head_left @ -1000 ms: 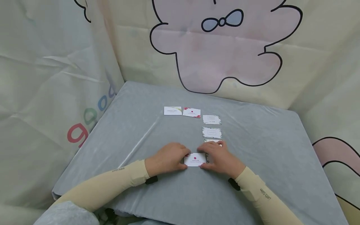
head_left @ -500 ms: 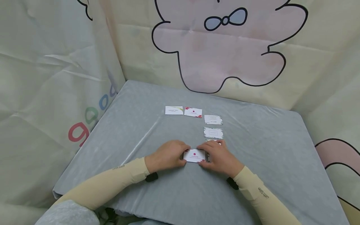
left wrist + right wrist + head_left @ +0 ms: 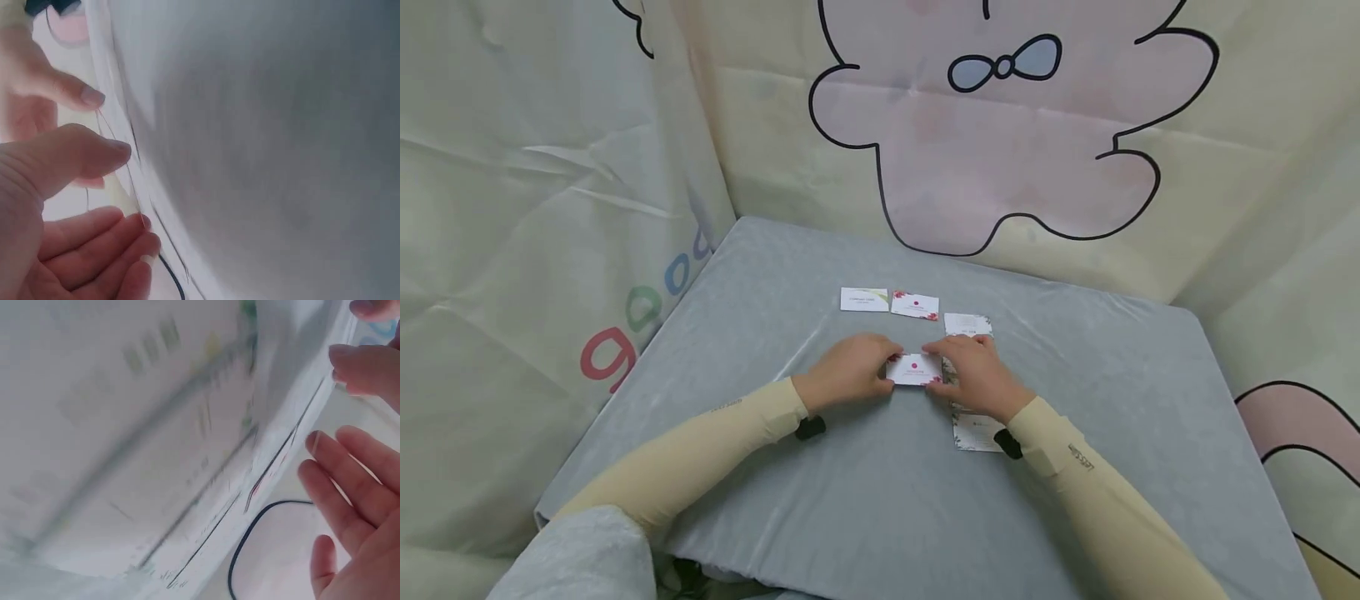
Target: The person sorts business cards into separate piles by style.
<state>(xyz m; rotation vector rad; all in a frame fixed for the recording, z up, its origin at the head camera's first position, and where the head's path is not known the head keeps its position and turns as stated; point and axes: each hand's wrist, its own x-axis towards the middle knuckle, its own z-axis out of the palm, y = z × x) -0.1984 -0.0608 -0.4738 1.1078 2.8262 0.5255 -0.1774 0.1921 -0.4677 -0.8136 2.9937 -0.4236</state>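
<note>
Both hands hold a white business card (image 3: 914, 369) with a pink dot and red flower corners, low over the grey cloth. The left hand (image 3: 850, 368) pinches its left end, thumb at the near corner and fingers at the far one. The right hand (image 3: 979, 377) does the same at the right end. In the left wrist view the card shows only as a thin edge by the thumb. A column of leaf-bordered cards runs beneath the right hand and wrist; its far card (image 3: 967, 323) and near card (image 3: 976, 432) show, while those between are mostly hidden.
At the back lie a white card with a yellow-green corner (image 3: 863, 300) and a red-flowered card (image 3: 915, 305), side by side. The grey cloth-covered table (image 3: 850, 500) meets printed curtains (image 3: 760, 150) at its back and sides.
Both hands have carried the red-flowered card away from the body, toward the back row. The near card of the column has come into view beneath the right wrist.
</note>
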